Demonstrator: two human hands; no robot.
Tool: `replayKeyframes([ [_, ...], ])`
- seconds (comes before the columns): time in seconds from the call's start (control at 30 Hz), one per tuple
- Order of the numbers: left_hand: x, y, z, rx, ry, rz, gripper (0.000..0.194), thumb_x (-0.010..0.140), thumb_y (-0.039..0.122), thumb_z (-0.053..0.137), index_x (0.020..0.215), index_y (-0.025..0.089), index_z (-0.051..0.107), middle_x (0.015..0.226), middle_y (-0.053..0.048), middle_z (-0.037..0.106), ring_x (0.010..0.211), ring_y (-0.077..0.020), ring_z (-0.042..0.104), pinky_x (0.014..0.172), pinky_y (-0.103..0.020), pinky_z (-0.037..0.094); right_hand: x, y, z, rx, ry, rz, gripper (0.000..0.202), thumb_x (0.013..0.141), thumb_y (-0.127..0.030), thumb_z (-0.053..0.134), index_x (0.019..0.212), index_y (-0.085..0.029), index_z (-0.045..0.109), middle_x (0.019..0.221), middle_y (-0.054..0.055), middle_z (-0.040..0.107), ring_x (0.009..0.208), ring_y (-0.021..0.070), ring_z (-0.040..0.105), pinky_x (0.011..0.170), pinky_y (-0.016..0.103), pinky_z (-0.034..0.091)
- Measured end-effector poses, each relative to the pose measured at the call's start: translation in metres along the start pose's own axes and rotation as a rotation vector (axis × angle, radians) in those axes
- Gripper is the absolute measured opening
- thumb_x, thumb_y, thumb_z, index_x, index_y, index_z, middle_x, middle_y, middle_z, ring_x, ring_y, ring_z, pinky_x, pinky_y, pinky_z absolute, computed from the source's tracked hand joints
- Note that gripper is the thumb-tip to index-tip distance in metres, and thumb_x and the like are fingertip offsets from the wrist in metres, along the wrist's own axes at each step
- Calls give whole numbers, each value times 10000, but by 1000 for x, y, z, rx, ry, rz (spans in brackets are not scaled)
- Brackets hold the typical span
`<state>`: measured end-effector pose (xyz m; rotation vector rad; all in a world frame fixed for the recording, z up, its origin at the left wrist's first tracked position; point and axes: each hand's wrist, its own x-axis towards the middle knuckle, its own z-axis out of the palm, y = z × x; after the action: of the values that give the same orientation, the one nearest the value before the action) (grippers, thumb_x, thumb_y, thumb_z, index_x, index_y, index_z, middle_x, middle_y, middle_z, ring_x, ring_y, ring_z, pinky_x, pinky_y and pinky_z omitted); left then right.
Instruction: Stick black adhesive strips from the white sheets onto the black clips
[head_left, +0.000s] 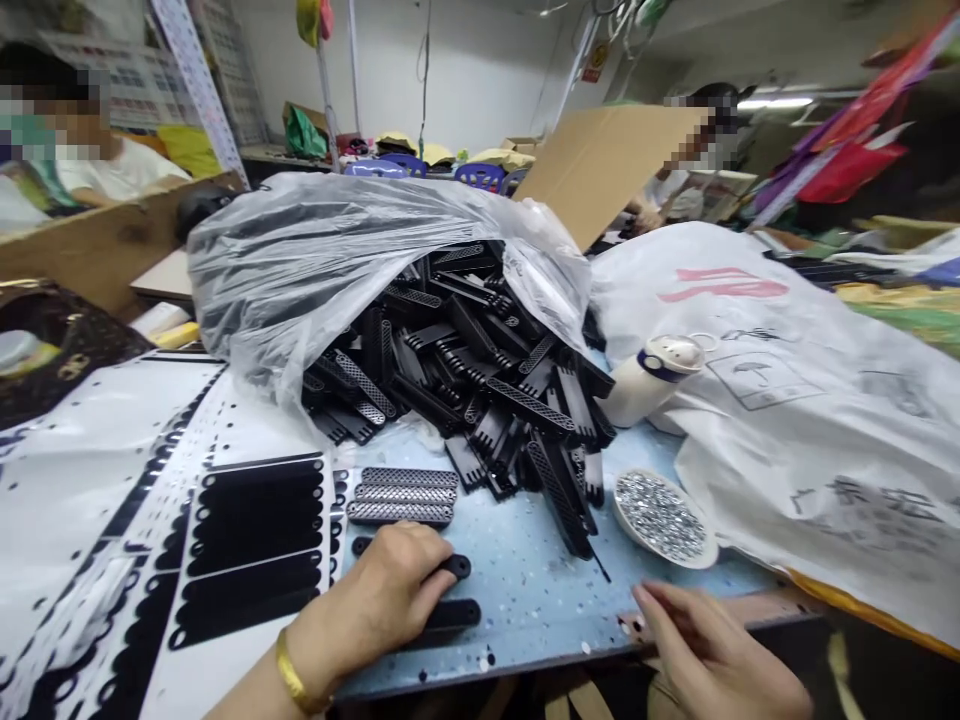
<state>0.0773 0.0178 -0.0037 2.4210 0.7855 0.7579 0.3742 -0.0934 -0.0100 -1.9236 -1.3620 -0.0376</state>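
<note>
My left hand (394,585), with a gold bracelet at the wrist, is closed on a slim black plastic bar (456,567) whose rounded end has a hole. A second black bar (454,614) lies on the table just below it. Beyond the knuckles, several mesh-patterned bars (403,497) lie side by side. At the table's front edge, my right hand (712,650) has thumb and forefinger pinched together; anything between them is too small to make out. The nearest thing to it is a white bowl (709,553) full of tiny shiny metal pieces.
A translucent plastic bag (255,260) spills a heap of black plastic parts (465,350) across the blue table (540,610). White sheets with black die-cut strips (259,510) lie left. A cream bottle (637,385) and white sack (810,400) stand right. Two people sit farther back.
</note>
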Motion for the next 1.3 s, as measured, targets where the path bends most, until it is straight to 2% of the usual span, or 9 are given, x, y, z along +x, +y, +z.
replayKeyframes([
  [0.13, 0, 2, -1, -13, -51, -72, 76, 878, 159, 604, 905, 179, 672, 796, -42, 681, 753, -190, 644, 714, -288, 520, -3, -54, 22, 238, -351, -198, 247, 879, -366, 600, 698, -232, 702, 606, 9, 654, 539, 150, 638, 509, 214, 492],
  [0.23, 0, 1, -1, -14, -70, -95, 75, 852, 131, 620, 886, 176, 670, 800, -43, 681, 761, -197, 641, 715, -294, 511, 0, -92, 53, 343, -453, -189, 351, 898, -340, 529, 597, -204, 647, 514, -6, 563, 458, 124, 551, 455, 213, 424],
  [0.37, 2, 2, -1, 7, -119, -114, 84, 816, 84, 632, 830, 162, 657, 778, -44, 667, 742, -202, 628, 697, -300, 496, 6, -110, 81, 456, -574, 0, 355, 814, -406, 567, 546, -177, 605, 500, 1, 538, 460, 121, 500, 444, 223, 375],
  [0.53, 0, 4, -7, -24, -95, -134, 90, 808, 107, 657, 866, 176, 653, 810, -40, 681, 769, -205, 643, 709, -298, 521, 8, -108, 89, 586, -720, 283, 347, 678, -479, 644, 515, -194, 533, 438, -42, 426, 410, 98, 380, 413, 234, 286],
  [0.67, -13, -3, -23, -47, 81, -42, 132, 865, 104, 586, 915, 195, 666, 869, -49, 701, 809, -189, 663, 744, -291, 550, 8, -110, 89, 588, -731, 339, 361, 658, -493, 650, 501, -195, 523, 431, -48, 401, 411, 95, 368, 423, 240, 266],
  [0.77, -26, -10, -36, 62, 258, 33, 205, 893, 70, 512, 887, 186, 680, 855, -72, 706, 815, -195, 674, 762, -322, 557, 8, -110, 89, 577, -725, 347, 359, 657, -492, 653, 501, -192, 529, 434, -46, 406, 412, 98, 381, 421, 240, 278],
  [0.83, -34, -13, -41, 147, 311, 57, 224, 897, 54, 493, 882, 177, 680, 851, -79, 711, 824, -202, 682, 763, -340, 551, 7, -108, 90, 567, -715, 342, 358, 655, -487, 656, 495, -193, 526, 436, -45, 408, 408, 99, 388, 414, 236, 287],
  [1.1, -48, -18, -30, 325, 342, 135, 296, 846, -38, 424, 964, 130, 638, 925, -112, 729, 923, -257, 661, 736, -389, 479, -9, -89, 105, 566, -541, 212, 366, 755, -452, 599, 505, -196, 522, 438, -57, 384, 390, 85, 348, 384, 222, 253],
  [1.3, -49, -24, -29, 308, 233, 145, 287, 853, -39, 404, 838, 136, 631, 901, -130, 699, 860, -247, 605, 697, -397, 446, 8, -110, 83, 537, -621, 65, 333, 793, -364, 601, 515, -188, 547, 480, -31, 459, 443, 105, 430, 430, 229, 340],
])
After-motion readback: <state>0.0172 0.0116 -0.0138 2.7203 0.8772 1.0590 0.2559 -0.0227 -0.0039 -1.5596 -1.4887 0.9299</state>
